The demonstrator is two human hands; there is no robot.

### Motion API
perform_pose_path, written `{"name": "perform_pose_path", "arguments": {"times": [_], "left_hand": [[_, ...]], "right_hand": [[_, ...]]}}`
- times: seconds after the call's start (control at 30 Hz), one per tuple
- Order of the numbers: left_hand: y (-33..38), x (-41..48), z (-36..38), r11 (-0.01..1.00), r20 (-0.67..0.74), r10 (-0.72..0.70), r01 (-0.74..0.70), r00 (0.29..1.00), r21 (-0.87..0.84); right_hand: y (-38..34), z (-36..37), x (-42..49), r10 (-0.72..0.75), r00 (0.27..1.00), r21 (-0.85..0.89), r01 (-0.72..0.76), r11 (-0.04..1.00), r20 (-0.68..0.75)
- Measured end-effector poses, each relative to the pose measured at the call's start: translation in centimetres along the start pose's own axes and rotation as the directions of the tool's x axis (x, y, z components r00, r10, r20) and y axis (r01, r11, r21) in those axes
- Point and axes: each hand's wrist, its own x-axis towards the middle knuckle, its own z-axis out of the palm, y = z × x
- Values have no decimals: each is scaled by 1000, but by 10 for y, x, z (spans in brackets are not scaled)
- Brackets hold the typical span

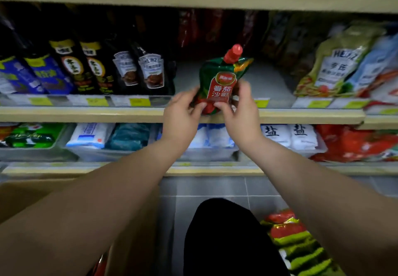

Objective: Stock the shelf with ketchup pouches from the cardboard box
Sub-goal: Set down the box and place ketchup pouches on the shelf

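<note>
A green and red ketchup pouch [221, 79] with a red screw cap stands upright at the front lip of the middle shelf [301, 115], in a gap between other products. My left hand [182, 115] grips its lower left corner. My right hand [241, 108] holds its lower right side. The cardboard box [19, 196] sits low on the left, mostly hidden behind my left forearm. More red pouches [193, 30] stand dimly at the back of the gap.
Dark sauce pouches [140, 71] fill the shelf left of the gap, and green and white Heinz pouches [336, 62] fill the right. Below are trays of salt bags [288, 134]. A pile of red and green packets [301, 245] lies on the tiled floor at lower right.
</note>
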Motion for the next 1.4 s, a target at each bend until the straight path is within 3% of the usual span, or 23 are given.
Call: {"name": "perform_pose_path", "arguments": {"times": [0.17, 0.33, 0.57, 0.73, 0.87, 1.03, 1.17, 1.4], "left_hand": [[26, 20, 34, 994, -50, 95, -97, 994, -42], [49, 43, 68, 995, 0, 103, -103, 995, -9], [56, 71, 118, 996, 82, 67, -71, 994, 56], [59, 83, 148, 980, 159, 31, -61, 987, 188], [59, 89, 159, 984, 148, -37, 10, 988, 176], [61, 85, 152, 985, 82, -47, 32, 996, 170], [63, 83, 144, 987, 139, -25, 2, 990, 159], [78, 92, 153, 992, 383, -55, 5, 922, 129]], "right_hand": [[19, -31, 18, -11, 993, -16, 9, 1000, -119], [34, -58, 42, -6, 986, -82, -8, 997, -169], [76, -84, 67, -85, 969, -389, -13, 921, -233], [103, -95, 71, 25, 973, -378, -113, 919, -228], [108, -94, 77, 50, 967, -415, -153, 897, -249], [103, -99, 62, -15, 956, -424, -116, 898, -293], [109, -106, 53, -45, 992, -512, -23, 859, -122], [104, -109, 65, 97, 995, -623, -71, 779, 9]]}}
